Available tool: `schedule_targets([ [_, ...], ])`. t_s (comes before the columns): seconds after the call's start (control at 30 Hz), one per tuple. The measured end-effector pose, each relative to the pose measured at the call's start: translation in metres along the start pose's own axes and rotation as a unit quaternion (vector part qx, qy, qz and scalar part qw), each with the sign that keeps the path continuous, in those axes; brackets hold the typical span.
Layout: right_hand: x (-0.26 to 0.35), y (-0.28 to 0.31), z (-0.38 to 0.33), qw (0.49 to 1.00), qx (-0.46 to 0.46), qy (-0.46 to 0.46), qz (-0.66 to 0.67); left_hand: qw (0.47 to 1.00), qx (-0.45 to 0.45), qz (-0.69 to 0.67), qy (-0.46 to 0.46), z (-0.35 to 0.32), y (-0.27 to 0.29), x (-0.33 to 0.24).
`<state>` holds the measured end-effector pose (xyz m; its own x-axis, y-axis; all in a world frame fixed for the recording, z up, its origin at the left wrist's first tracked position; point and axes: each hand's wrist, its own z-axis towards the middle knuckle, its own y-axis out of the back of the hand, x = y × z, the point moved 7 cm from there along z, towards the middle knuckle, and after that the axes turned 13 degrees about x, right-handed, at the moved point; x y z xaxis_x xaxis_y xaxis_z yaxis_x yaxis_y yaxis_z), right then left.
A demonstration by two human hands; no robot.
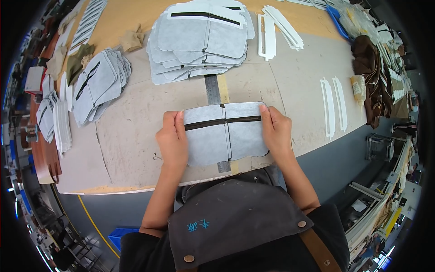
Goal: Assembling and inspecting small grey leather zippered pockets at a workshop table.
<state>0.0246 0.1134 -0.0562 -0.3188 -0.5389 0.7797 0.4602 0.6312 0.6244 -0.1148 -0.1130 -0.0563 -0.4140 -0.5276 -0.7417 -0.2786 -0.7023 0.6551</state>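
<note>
A dark apron (235, 226) with brown straps fills the near edge of the view, and both forearms rise from it to the table (131, 149). The left hand (172, 141) lies flat on the left end of a grey fabric panel (225, 133), fingers pointing away and pressed down rather than curled, so its grip is open and resting on the cloth. The right hand (277, 131) holds the panel's right edge, its thumb on top near the end of the dark strip (223, 122) that runs across the panel; whether the fingers close under the edge cannot be told. The panel lies flat near the table's front edge, over a metal ruler (212, 89) that shows beyond it and below it. Just past the ruler sits a big stack of grey panels (199, 41), the top one bearing a white frame and a dark strip. To the left lies a smaller fanned pile of grey panels (97, 84). To the right lie two white frame pieces (334, 106), and further back a bundle of white frames (276, 29). Brown material (371, 77) is heaped at the far right.
</note>
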Motion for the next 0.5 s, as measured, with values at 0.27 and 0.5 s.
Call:
schedule_targets([
  [0.27,0.008,0.016,0.001,0.986,0.042,0.003,-0.163,0.985,0.155,-0.016,0.078,0.010,0.004,0.000],
  [0.5,0.054,-0.055,-0.021,0.896,0.272,0.230,-0.265,0.976,0.209,-0.055,0.027,0.009,0.000,-0.001],
])
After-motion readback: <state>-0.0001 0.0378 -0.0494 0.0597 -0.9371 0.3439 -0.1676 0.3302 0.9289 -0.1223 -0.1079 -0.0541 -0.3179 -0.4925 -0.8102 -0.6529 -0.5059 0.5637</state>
